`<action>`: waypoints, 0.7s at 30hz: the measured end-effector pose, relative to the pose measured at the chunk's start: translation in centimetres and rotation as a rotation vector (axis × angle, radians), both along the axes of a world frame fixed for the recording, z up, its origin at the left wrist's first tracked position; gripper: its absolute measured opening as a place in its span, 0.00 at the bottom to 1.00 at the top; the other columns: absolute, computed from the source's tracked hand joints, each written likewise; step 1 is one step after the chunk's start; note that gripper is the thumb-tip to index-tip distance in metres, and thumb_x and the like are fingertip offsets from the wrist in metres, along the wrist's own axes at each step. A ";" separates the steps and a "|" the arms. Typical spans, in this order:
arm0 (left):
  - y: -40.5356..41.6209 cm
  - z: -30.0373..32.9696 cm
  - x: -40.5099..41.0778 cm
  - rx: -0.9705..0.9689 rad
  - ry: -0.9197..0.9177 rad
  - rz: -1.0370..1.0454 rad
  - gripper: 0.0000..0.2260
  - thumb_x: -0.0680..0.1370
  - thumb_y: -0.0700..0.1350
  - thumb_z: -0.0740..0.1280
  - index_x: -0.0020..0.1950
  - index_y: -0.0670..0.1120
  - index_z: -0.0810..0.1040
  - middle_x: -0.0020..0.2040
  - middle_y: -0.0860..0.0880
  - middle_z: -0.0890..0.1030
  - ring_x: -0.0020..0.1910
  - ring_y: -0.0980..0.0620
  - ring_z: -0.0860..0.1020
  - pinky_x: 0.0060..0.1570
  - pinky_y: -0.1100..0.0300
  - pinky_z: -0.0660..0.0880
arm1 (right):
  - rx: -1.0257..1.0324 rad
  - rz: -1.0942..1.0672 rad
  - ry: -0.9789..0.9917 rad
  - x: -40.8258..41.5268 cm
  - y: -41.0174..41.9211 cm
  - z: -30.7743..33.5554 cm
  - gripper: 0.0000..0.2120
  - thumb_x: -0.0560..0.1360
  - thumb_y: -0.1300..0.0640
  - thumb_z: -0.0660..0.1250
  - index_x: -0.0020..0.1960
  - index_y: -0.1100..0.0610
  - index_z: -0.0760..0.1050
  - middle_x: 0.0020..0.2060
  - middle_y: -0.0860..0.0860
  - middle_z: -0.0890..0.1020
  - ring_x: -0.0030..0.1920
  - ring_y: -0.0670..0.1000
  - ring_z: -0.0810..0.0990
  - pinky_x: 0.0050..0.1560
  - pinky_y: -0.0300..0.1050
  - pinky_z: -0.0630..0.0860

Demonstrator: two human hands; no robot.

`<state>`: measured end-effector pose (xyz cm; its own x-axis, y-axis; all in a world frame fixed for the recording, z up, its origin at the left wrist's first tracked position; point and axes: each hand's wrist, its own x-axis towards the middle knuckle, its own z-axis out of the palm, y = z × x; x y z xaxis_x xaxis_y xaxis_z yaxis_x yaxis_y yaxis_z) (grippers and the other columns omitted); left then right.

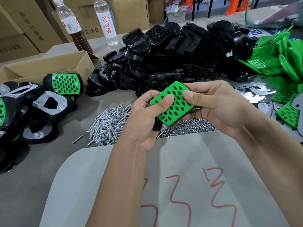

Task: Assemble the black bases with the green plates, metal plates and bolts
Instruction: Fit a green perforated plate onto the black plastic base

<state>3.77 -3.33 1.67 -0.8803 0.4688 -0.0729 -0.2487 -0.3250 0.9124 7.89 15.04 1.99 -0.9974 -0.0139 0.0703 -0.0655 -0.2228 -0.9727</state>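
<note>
Both hands hold one green perforated plate [172, 104] over the bench, just above the heap of nuts [188, 126]. The left hand [144, 115] and the right hand [218, 105] each press a thumb on the plate's face, and the other fingers curl under. Something black shows under the plate, probably a black base, but it is mostly hidden. The plate's long axis runs from upper left to lower right. The pile of bolts [108, 123] lies just left, nearer the left hand
</note>
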 end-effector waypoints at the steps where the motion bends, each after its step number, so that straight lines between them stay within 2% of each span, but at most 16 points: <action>1: 0.0 -0.1 -0.1 -0.043 0.013 -0.006 0.11 0.71 0.44 0.77 0.47 0.43 0.78 0.45 0.42 0.85 0.42 0.45 0.84 0.41 0.54 0.81 | -0.006 -0.025 0.009 0.0 0.0 0.0 0.13 0.73 0.57 0.71 0.56 0.57 0.86 0.49 0.60 0.88 0.47 0.57 0.88 0.40 0.45 0.84; 4: -0.2 -0.3 -0.3 -0.225 0.077 -0.005 0.12 0.68 0.49 0.77 0.47 0.47 0.81 0.47 0.43 0.86 0.44 0.48 0.84 0.41 0.52 0.82 | 0.004 -0.094 0.028 0.1 -0.3 -0.2 0.14 0.72 0.60 0.72 0.57 0.59 0.85 0.47 0.59 0.89 0.46 0.57 0.89 0.40 0.47 0.85; 7: -0.4 -0.3 -0.4 -0.272 0.123 -0.021 0.16 0.65 0.45 0.78 0.50 0.45 0.80 0.50 0.40 0.86 0.48 0.41 0.85 0.48 0.45 0.85 | 0.042 -0.123 0.051 0.2 -0.6 -0.2 0.14 0.71 0.60 0.72 0.56 0.59 0.84 0.46 0.60 0.89 0.46 0.60 0.89 0.40 0.49 0.86; 10: -0.7 -0.1 -0.4 -0.281 0.162 -0.031 0.19 0.63 0.41 0.81 0.51 0.45 0.80 0.49 0.40 0.86 0.46 0.38 0.86 0.41 0.49 0.84 | 0.052 -0.121 0.050 0.2 -0.5 -0.1 0.13 0.71 0.58 0.73 0.55 0.57 0.85 0.46 0.58 0.89 0.47 0.59 0.89 0.42 0.51 0.86; 13: -0.6 -0.2 -0.4 -0.317 0.178 -0.027 0.19 0.65 0.38 0.81 0.52 0.45 0.81 0.51 0.38 0.86 0.51 0.29 0.84 0.53 0.34 0.80 | 0.086 -0.133 0.033 0.2 -0.3 -0.2 0.14 0.71 0.56 0.73 0.56 0.55 0.85 0.48 0.56 0.89 0.51 0.56 0.89 0.49 0.50 0.86; 14: -0.5 -0.2 -0.4 -0.309 0.165 -0.014 0.18 0.65 0.38 0.80 0.52 0.44 0.81 0.51 0.37 0.86 0.52 0.28 0.84 0.54 0.33 0.80 | 0.085 -0.130 0.030 0.1 -0.2 -0.3 0.14 0.71 0.56 0.73 0.56 0.55 0.85 0.48 0.56 0.89 0.51 0.56 0.88 0.51 0.48 0.86; 17: 0.0 -0.3 -0.2 -0.275 0.130 0.036 0.16 0.69 0.34 0.80 0.54 0.40 0.80 0.50 0.36 0.86 0.48 0.30 0.85 0.43 0.45 0.83 | 0.060 -0.113 -0.007 0.0 0.0 -0.3 0.15 0.72 0.54 0.72 0.58 0.57 0.85 0.50 0.57 0.89 0.54 0.56 0.88 0.54 0.48 0.85; 19: 0.4 -0.5 0.0 -0.253 0.115 0.070 0.13 0.72 0.33 0.77 0.54 0.38 0.80 0.50 0.34 0.86 0.43 0.33 0.85 0.42 0.46 0.80 | 0.065 -0.088 -0.048 0.0 0.2 -0.4 0.16 0.73 0.53 0.72 0.58 0.58 0.85 0.52 0.58 0.88 0.55 0.58 0.87 0.57 0.54 0.85; 21: 0.6 -0.5 0.2 -0.238 0.104 0.093 0.12 0.71 0.33 0.76 0.53 0.38 0.80 0.49 0.35 0.86 0.43 0.35 0.84 0.42 0.47 0.79 | 0.060 -0.056 -0.083 0.0 0.3 -0.4 0.18 0.73 0.53 0.72 0.59 0.61 0.84 0.53 0.60 0.88 0.57 0.62 0.86 0.57 0.58 0.84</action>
<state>3.92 -2.78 1.13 -0.9272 0.3663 -0.0786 -0.1290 -0.1152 0.9849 7.87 15.33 1.57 -0.9991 0.0400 -0.0123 0.0057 -0.1620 -0.9868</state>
